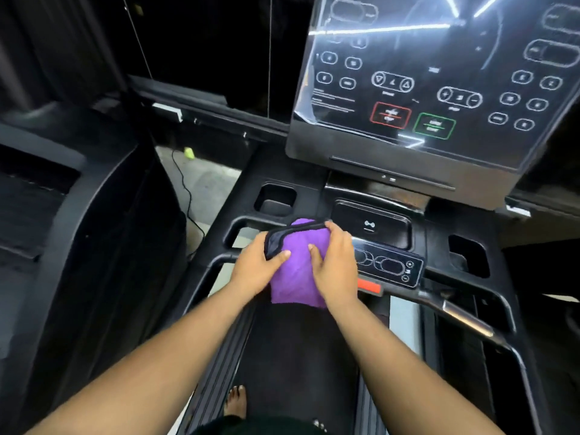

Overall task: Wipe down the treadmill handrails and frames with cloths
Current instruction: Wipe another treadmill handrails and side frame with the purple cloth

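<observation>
Standing on treadmill belt (298, 356), both hands on a purple microfibre cloth (296, 271) w/ dark trim, held just in front of the centre crossbar handrail (219, 259), below the console (439, 89). Left hand (257, 268) pinching cloth's left edge, thumb on top, dark trim folded over fingers. Right hand (335, 265) gripping right side, fingers curled over top edge, thumb pressed on the fabric. Lower control panel (389, 265) w/ red strip just right of the hands. Bare foot (235, 400) on left side rail; cup holder (276, 197) above cloth.
</observation>
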The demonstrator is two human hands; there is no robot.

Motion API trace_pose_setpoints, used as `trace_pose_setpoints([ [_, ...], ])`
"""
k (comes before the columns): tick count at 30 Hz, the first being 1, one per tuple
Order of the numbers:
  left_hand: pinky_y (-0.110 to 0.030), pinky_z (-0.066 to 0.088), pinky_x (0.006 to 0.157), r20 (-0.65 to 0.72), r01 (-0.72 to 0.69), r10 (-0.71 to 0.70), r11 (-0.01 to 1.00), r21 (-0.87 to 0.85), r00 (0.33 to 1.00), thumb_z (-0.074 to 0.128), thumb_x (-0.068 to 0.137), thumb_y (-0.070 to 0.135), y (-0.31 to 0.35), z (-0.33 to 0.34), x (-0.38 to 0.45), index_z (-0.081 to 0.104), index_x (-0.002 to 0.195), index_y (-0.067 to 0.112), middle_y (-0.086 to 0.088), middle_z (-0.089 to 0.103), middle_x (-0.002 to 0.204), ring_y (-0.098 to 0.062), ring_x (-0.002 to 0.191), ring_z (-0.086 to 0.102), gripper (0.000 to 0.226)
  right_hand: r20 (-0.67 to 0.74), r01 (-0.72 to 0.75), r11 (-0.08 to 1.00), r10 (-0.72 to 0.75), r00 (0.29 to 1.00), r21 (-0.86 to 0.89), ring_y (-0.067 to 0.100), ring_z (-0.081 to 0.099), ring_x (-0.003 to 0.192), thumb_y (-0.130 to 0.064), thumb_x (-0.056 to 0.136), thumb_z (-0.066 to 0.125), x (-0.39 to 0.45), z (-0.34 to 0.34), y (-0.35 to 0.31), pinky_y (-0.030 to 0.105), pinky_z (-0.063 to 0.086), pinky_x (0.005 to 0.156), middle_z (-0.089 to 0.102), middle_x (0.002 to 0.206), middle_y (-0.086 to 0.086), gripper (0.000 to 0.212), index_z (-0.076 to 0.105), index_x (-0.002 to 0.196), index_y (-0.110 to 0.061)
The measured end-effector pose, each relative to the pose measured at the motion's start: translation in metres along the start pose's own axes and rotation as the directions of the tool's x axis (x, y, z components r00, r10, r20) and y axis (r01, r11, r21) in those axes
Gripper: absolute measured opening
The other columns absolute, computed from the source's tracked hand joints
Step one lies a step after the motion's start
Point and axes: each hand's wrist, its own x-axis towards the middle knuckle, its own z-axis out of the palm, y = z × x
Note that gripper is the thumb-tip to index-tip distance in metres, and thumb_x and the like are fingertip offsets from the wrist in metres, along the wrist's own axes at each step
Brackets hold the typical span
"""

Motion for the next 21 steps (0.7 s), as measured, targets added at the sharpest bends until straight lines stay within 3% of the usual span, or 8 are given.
trace_pose_setpoints([
  [2, -0.045, 0.042, 0.104, -0.001, -0.003, 0.004, 0.969, 0.249, 1.000, 0.070, 0.092, 0.045, -0.009, -0.005, 0.017, 0.058, 0.130, 0.020, -0.003, 0.069, 0.125, -0.029, 0.123, 0.060, 0.046, -0.067, 0.030, 0.955, -0.052, 0.996, -0.296, 0.033, 0.055, 0.117, -0.030, 0.092, 0.070, 0.004, 0.017, -0.016, 0.048, 0.048, 0.090, 0.052, 0.134, 0.011, 0.060, 0.048, 0.145, -0.016],
  [4, -0.046, 0.035, 0.103, 0.008, -0.018, 0.016, 0.887, 0.461, 1.000, 0.062, 0.095, 0.049, -0.016, -0.007, 0.031, 0.056, 0.128, 0.025, -0.003, 0.067, 0.126, -0.028, 0.127, 0.054, 0.042, -0.019, 0.156, 0.902, -0.179, 0.984, -0.404, 0.035, 0.048, 0.129, -0.035, 0.092, 0.066, 0.001, 0.034, -0.027, 0.051, 0.043, 0.099, 0.047, 0.145, 0.013, 0.060, 0.049, 0.147, -0.017],
  [6, -0.047, 0.030, 0.106, 0.025, -0.051, 0.045, 0.830, 0.555, 0.999, 0.060, 0.095, 0.048, -0.026, -0.010, 0.037, 0.053, 0.133, 0.028, 0.000, 0.061, 0.136, -0.024, 0.134, 0.046, 0.043, 0.287, 0.369, 0.826, -0.264, 0.921, -0.426, 0.033, 0.031, 0.148, -0.050, 0.098, 0.054, -0.011, 0.052, -0.025, 0.056, 0.026, 0.116, 0.036, 0.160, 0.013, 0.067, 0.039, 0.155, -0.019],
  [7, -0.048, 0.028, 0.109, 0.048, -0.066, 0.046, 0.815, 0.576, 0.998, 0.059, 0.096, 0.048, -0.034, -0.014, 0.039, 0.051, 0.139, 0.028, 0.003, 0.055, 0.144, -0.021, 0.140, 0.040, 0.048, 0.464, 0.432, 0.790, -0.214, 0.859, -0.436, 0.031, 0.022, 0.154, -0.059, 0.097, 0.050, -0.016, 0.061, -0.022, 0.058, 0.012, 0.122, 0.029, 0.165, 0.012, 0.076, 0.029, 0.160, -0.020],
  [9, -0.050, 0.022, 0.117, 0.102, -0.098, 0.044, 0.781, 0.617, 0.994, 0.051, 0.099, 0.051, -0.054, -0.023, 0.038, 0.041, 0.151, 0.026, 0.005, 0.038, 0.161, -0.015, 0.151, 0.027, 0.058, 0.604, 0.447, 0.744, -0.073, 0.794, -0.497, 0.031, 0.018, 0.155, -0.072, 0.089, 0.052, -0.015, 0.073, -0.017, 0.060, 0.000, 0.123, 0.025, 0.166, 0.014, 0.095, 0.021, 0.162, -0.020],
  [13, -0.061, -0.001, 0.124, 0.236, -0.158, -0.023, 0.680, 0.716, 0.971, 0.028, 0.107, 0.054, -0.092, -0.042, 0.033, 0.018, 0.163, 0.027, 0.006, 0.010, 0.173, -0.012, 0.159, 0.001, 0.064, 0.615, 0.400, 0.733, 0.032, 0.788, -0.550, 0.030, 0.058, 0.119, -0.083, 0.073, 0.059, 0.034, 0.093, -0.038, 0.050, 0.040, 0.098, 0.061, 0.129, 0.005, 0.089, 0.046, 0.139, -0.024],
  [16, -0.065, -0.009, 0.120, 0.287, -0.180, -0.066, 0.642, 0.745, 0.956, 0.022, 0.107, 0.057, -0.108, -0.056, 0.031, 0.006, 0.165, 0.024, 0.006, -0.006, 0.173, -0.013, 0.158, -0.013, 0.069, 0.650, 0.462, 0.720, -0.020, 0.759, -0.518, 0.030, 0.062, 0.111, -0.074, 0.074, 0.065, 0.042, 0.107, -0.044, 0.047, 0.045, 0.089, 0.063, 0.122, 0.004, 0.081, 0.048, 0.136, -0.024],
  [21, -0.066, -0.014, 0.118, 0.364, -0.256, -0.062, 0.602, 0.756, 0.929, 0.018, 0.105, 0.061, -0.127, -0.069, 0.027, -0.008, 0.164, 0.019, 0.005, -0.021, 0.170, -0.012, 0.156, -0.021, 0.077, 0.617, 0.534, 0.610, -0.093, 0.782, -0.585, 0.038, 0.058, 0.121, -0.058, 0.075, 0.074, -0.009, 0.122, -0.043, 0.060, 0.042, 0.104, 0.061, 0.132, 0.014, 0.085, 0.047, 0.145, -0.019],
])
